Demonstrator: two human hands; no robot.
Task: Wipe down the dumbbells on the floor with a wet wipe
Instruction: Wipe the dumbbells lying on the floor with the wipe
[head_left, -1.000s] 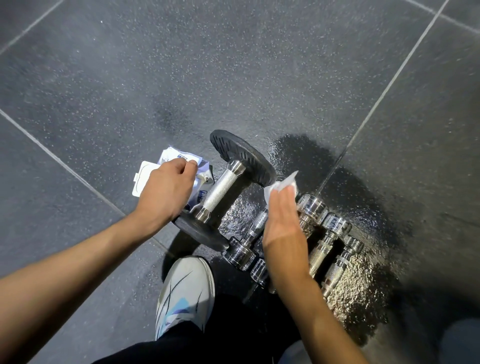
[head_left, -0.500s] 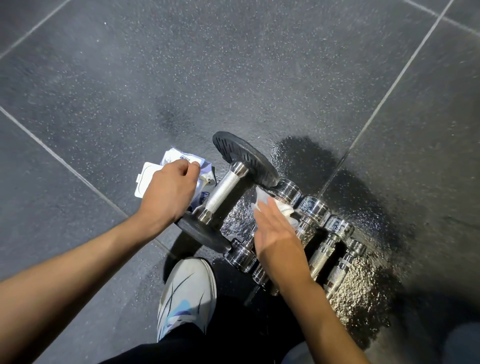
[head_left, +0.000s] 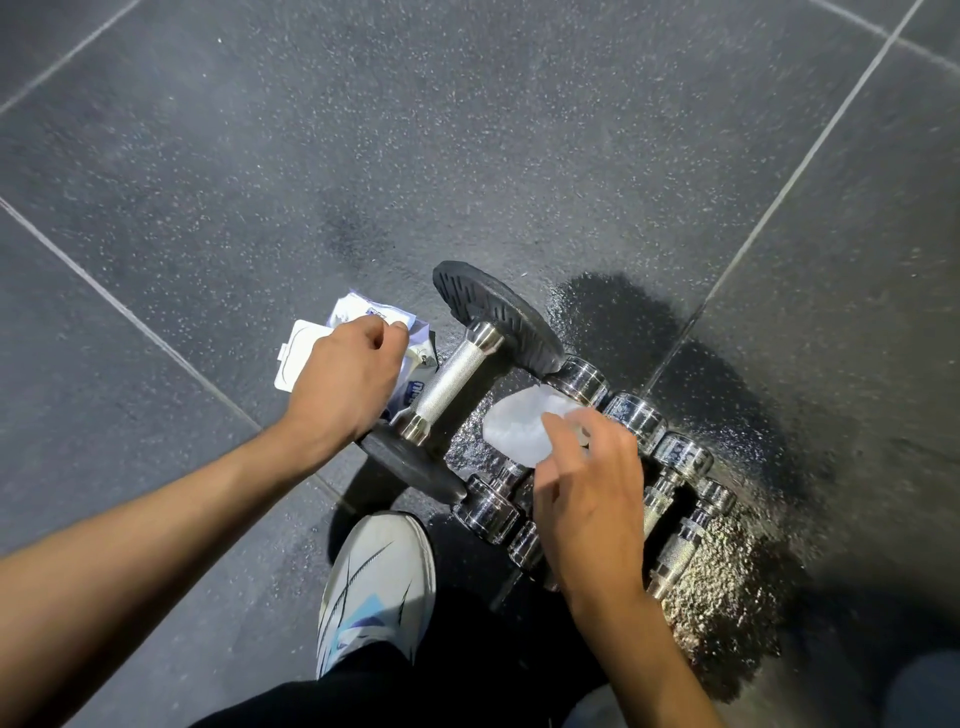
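R hand (head_left: 587, 488) w/ wipe (head_left: 517, 428) has shifted left in the last sec. It is off the mid chrome dumbbells (head_left: 636, 415) and now over the leftmost one, just beside the black dumbbell (head_left: 454, 382). Fingers curled, pinching wipe, which is spread wider. L hand (head_left: 345, 382) unchanged, curled on pack (head_left: 358, 317), left of the row. Floor (head_left: 597, 312) wet round the row. Judgement: wiping under way; black one prob. still to do.
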